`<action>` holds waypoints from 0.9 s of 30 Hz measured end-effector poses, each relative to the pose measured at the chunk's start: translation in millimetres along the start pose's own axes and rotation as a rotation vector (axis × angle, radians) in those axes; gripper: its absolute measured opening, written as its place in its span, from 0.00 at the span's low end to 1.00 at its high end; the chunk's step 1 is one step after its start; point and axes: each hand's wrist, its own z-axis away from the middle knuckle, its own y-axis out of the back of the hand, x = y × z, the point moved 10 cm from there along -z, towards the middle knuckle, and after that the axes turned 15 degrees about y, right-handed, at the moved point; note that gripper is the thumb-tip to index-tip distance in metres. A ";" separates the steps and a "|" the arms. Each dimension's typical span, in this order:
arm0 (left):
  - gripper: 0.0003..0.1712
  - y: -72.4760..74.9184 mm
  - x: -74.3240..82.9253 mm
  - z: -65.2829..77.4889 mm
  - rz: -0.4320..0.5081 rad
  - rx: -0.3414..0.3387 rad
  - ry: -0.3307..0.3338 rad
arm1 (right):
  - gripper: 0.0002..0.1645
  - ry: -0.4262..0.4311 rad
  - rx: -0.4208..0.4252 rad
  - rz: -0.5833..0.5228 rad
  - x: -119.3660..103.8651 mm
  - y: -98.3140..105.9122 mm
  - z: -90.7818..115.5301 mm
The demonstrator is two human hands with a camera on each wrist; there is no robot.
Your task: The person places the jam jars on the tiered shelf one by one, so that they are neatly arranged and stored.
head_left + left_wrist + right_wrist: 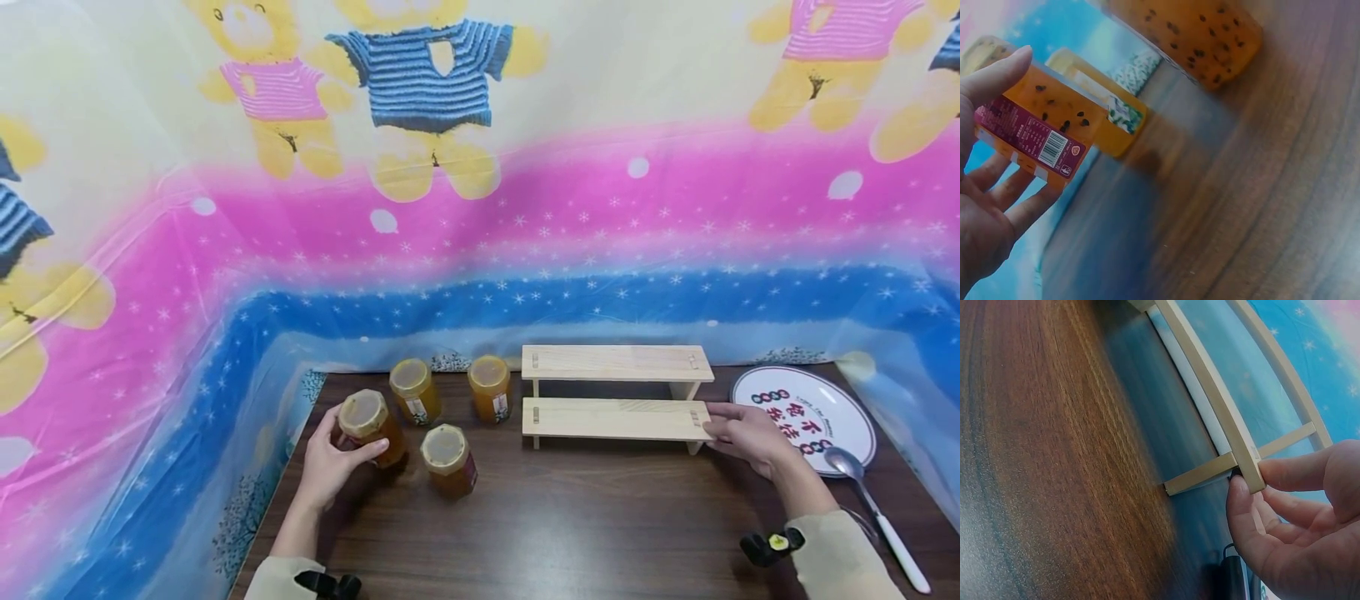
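My left hand (pixel 327 471) grips a jar (pixel 384 437) of orange preserve with dark seeds, thumb on one side and fingers on the other. Its purple label (pixel 1054 147) with a barcode shows in the left wrist view. A similar seeded jar (pixel 450 475) stands just to the right, and two yellower jars, one left (pixel 415 392) and one right (pixel 490 390), are behind. At the right, a two-tier pale wooden shelf (pixel 611 417) stands on the table. My right hand (pixel 753 439) pinches the right end of its lower board (pixel 1225 422) between thumb and index finger.
A white plate (pixel 847 408) with red lettering lies right of the shelf. A metal spoon with a white handle (pixel 896 542) leans on its rim. A patterned cloth (pixel 480 292) hangs behind the dark wooden table (pixel 570 525) and along its sides.
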 end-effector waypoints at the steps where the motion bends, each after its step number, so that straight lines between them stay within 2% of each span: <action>1: 0.47 0.5 3.1 0.5 -0.003 0.002 -0.007 | 0.40 0.001 0.001 0.001 0.0 0.2 0.0; 7: 0.46 3.8 25.5 4.1 -0.012 0.019 -0.064 | 0.40 0.012 0.004 0.001 -0.7 0.9 -0.3; 13: 0.46 5.4 49.0 7.0 0.013 0.003 -0.115 | 0.40 0.019 0.005 -0.010 -2.0 0.4 0.3; 27: 0.45 1.0 86.7 6.5 -0.020 0.018 -0.125 | 0.40 0.038 -0.001 -0.034 -5.4 -2.1 1.9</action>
